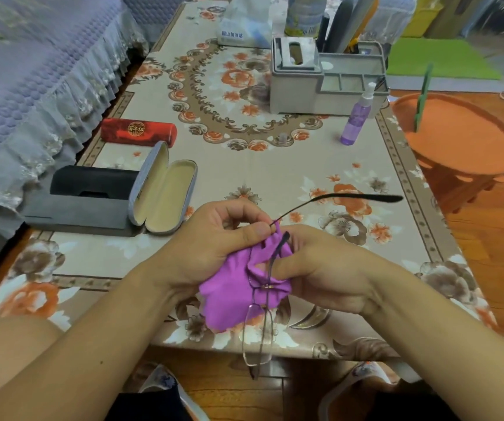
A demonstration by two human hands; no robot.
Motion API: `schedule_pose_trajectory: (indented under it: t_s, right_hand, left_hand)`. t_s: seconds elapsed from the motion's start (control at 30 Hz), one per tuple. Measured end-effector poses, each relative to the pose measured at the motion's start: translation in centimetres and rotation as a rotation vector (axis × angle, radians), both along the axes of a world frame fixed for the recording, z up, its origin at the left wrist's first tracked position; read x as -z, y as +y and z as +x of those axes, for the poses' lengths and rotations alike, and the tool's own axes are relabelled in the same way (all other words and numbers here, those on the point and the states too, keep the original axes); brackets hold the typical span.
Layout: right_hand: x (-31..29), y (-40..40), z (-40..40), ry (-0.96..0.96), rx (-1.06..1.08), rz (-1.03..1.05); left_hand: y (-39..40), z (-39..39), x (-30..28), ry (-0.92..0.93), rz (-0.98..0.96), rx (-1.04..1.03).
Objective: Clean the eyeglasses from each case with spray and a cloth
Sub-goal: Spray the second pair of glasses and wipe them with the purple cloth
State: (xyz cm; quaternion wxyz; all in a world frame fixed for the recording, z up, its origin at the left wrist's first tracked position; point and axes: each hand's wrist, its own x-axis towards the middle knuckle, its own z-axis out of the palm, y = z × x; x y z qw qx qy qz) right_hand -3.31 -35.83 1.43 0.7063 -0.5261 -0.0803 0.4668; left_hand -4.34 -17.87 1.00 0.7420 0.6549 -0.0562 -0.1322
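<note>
Head view, hands: the left hand pinched one thin dark temple arm of the rimless metal-framed eyeglasses near its hinge, thumb curled over it; the right hand was curled round the crumpled purple microfibre cloth and seemed to press it on the upper lens, though the fingertips were hidden
Head view, glasses: held above the near edge of the floral-patterned table, one lens hanging below the cloth past the table edge, the free temple arm sticking out to the right
Head view, cases: the open grey hard case with cream lining lay empty to the left, just beside a black case on a grey pad; a red closed case sat further back
Head view, spray: the clear bottle of purple liquid with a white pump stood well apart, near a grey desk organiser
Risk, frame: gripping by one slender temple arm likely loaded the hinge; hard rubbing could bend it or twist the bridge
Risk, drop: the lower lens hung over the floor, so a slip would probably mean a fall
Risk, lens: bunched cloth might miss the edges or smear spray
</note>
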Motion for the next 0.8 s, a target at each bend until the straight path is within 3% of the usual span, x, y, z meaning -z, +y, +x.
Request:
schedule_pose_trajectory:
  t_s: [0.07,0.17,0.27,0.37,0.47,0.6,0.8]
  right_hand:
    - [0.0,0.0,-0.1,-0.019,0.044,0.003]
    - [0.3,-0.4,1.0,-0.062,0.276,-0.033]
    - [0.2,-1.8,2.9,-0.12,0.624,-0.135]
    - [-0.2,-2.6,3.4,-0.136,0.832,-0.122]
    - [-0.3,-2.8,3.2,-0.163,0.868,-0.139]
    - [-0.4,-3.3,3.2,-0.162,0.822,-0.14]
    - [-1.4,-4.0,3.2,-0.211,0.686,-0.109]
  left_hand:
    - [-0.1,0.0,-0.1,-0.008,0.034,-0.05]
    - [-0.4,-0.7,0.0,-0.107,0.267,-0.282]
    - [-0.4,-2.6,-0.3,-0.435,0.543,-0.575]
    - [-0.6,-3.6,0.4,-0.558,0.71,-0.426]
    - [-1.6,-2.9,1.6,-0.614,0.82,-0.332]
    - [-1.9,-2.1,1.6,-0.648,0.809,-0.413]
    - [-1.7,-2.0,1.1,-0.534,0.626,-0.49]
